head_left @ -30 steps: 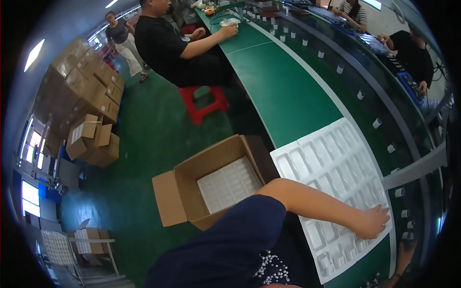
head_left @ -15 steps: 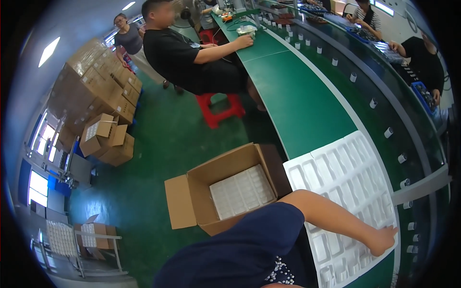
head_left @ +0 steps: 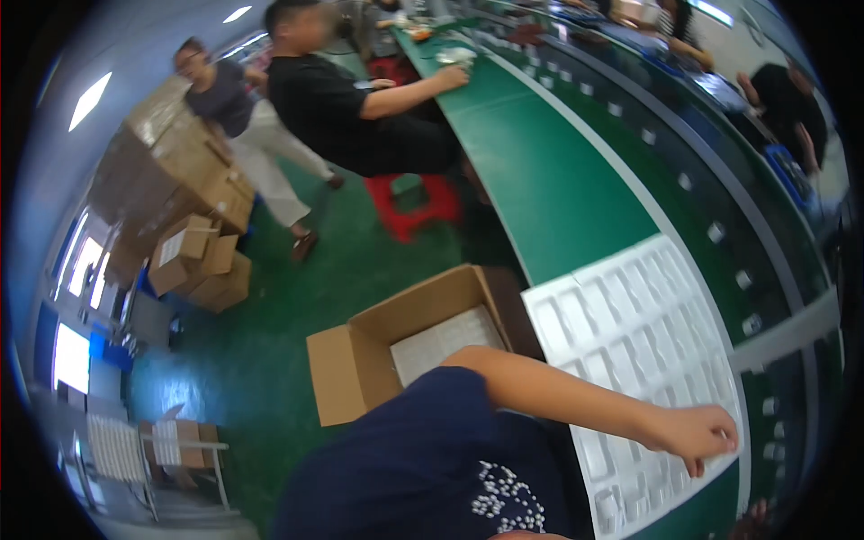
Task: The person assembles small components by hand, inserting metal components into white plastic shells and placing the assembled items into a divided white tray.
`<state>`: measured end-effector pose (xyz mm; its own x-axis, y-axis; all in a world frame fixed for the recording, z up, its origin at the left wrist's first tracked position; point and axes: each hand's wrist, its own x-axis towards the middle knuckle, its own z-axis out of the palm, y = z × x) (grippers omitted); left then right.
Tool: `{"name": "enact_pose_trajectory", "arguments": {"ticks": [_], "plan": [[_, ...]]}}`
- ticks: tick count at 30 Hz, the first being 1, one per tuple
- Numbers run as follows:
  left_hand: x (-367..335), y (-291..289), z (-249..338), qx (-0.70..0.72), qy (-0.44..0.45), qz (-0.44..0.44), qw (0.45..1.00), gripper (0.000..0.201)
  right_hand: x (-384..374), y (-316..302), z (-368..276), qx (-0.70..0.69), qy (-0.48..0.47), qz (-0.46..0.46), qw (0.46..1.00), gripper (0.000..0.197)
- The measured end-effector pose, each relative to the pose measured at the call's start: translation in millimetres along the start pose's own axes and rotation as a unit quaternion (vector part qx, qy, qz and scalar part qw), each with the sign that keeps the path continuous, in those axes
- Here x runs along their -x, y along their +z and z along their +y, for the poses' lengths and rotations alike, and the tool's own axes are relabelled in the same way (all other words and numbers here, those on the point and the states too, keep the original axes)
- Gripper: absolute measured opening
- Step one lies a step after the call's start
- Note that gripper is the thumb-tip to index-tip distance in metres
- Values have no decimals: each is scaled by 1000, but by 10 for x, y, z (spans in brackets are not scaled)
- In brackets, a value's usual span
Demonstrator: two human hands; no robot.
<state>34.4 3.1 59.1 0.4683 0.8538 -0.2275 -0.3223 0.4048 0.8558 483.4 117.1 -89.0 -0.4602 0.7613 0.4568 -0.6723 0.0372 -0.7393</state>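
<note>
My left hand [head_left: 700,436] is over the right edge of a white moulded plastic tray [head_left: 589,378] with rows of hollows, lying on the green bench. Its fingers are curled together. A small pale spot shows at the fingertips, too blurred to name. My left forearm crosses above the tray and hides part of it. Small white cylinders [head_left: 716,233] stand spaced along the green conveyor belt just beyond the tray's right edge. I do not see my right hand.
An open cardboard box [head_left: 337,378] with a white tray inside sits left of the bench. Across the belt's near end runs a grey bar [head_left: 783,333]. A seated person [head_left: 333,112] works further up the bench [head_left: 558,180]. Another walks beside stacked cartons [head_left: 216,193].
My left hand has drawn back slightly from the belt side, and its fingers have curled in. My elbow has shifted left. The person by the cartons has stepped closer.
</note>
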Motion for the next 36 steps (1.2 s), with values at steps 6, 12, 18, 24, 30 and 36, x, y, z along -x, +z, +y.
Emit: {"name": "enact_pose_trajectory", "arguments": {"ticks": [6,12,18,24,30,36], "plan": [[-414,-471,-176,330,21,73,941,35,-996,902,544,96,247,198,944,46],[-816,-541,-410,331,-8,150,932,36,-1362,1260,715,91,329,176,923,25],[-1024,-283,-535,329,-34,172,928,32,-1271,1308,647,7,323,206,924,32],[-1075,-100,-608,311,-32,145,939,24,-1164,1311,681,111,207,182,955,59],[-1271,-5,-582,306,11,120,944,27,-1166,1222,703,319,58,95,941,50],[-1532,381,-743,191,59,168,965,55,-973,847,432,477,-32,55,877,41]]}}
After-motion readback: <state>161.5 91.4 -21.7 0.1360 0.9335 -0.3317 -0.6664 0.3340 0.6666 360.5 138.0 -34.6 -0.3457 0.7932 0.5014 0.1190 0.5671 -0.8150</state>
